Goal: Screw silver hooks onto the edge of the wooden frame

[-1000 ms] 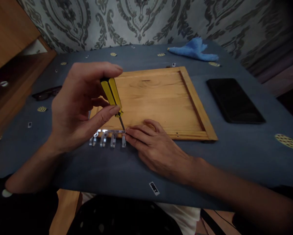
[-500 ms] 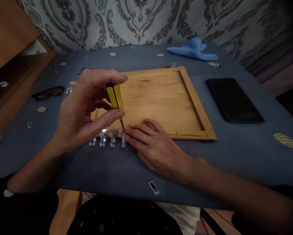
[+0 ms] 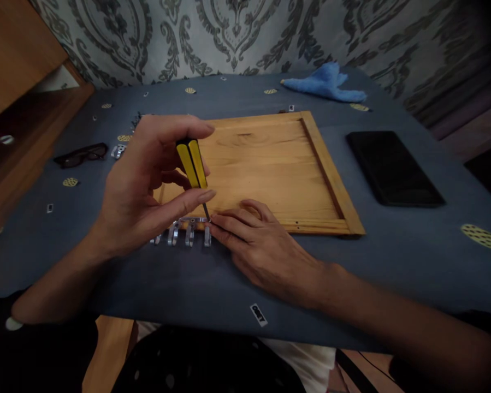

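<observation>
Upright in my left hand (image 3: 142, 185) is a screwdriver with a yellow and black handle (image 3: 193, 162), its thumb and fingers closed around the handle. Its tip rests on a metal hook rail (image 3: 193, 222) lying along the near edge of a wooden frame with a recessed panel (image 3: 265, 169). Several curved metal hooks hang off the rail toward me. My right hand (image 3: 265, 245) presses its fingertips together on the rail's end beside the screwdriver tip, holding it against the frame. Any screw under the tip is too small to make out.
Dark glasses (image 3: 81, 155) and a small metal piece (image 3: 118, 151) lie to the left. A blue cloth (image 3: 327, 84) sits at the back right, and a black phone or tablet (image 3: 392, 169) at the right. A wooden cabinet (image 3: 19, 60) borders the left side.
My left thumb has slid slightly along the screwdriver, and the handle has turned and tilted a little. My right hand stays in place on the rail.
</observation>
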Tool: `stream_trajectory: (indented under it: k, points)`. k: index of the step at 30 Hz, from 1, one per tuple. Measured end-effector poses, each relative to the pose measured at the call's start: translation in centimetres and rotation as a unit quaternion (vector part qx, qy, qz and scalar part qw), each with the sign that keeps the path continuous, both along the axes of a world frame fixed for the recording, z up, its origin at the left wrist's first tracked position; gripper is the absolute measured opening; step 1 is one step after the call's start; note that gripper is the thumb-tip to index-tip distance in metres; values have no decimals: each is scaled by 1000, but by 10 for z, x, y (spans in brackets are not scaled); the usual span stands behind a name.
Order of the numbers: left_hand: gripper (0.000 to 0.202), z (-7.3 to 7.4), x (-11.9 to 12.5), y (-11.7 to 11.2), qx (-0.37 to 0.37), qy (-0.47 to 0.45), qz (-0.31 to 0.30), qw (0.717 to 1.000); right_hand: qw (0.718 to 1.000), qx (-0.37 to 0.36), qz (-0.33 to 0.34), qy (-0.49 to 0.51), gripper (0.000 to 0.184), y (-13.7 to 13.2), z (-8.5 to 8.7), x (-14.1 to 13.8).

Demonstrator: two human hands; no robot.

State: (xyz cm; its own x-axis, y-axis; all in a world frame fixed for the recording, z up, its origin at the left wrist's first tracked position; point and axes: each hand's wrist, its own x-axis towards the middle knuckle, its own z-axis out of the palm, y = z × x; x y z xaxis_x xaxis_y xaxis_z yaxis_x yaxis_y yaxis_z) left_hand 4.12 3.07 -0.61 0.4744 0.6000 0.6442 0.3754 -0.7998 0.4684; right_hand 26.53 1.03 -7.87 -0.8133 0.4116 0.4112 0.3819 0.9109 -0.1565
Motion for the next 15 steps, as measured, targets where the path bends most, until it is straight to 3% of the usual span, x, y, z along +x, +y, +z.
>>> stream_trajectory:
  k: [6, 15]
  points:
    - [58, -1, 5, -2, -13, -37, 19, 999, 1000, 0, 5, 9, 39, 0, -2, 0]
    - [53, 6, 6, -4, -21, -70, 26, 997, 1000, -7, 0, -4, 37, 1, -1, 1]
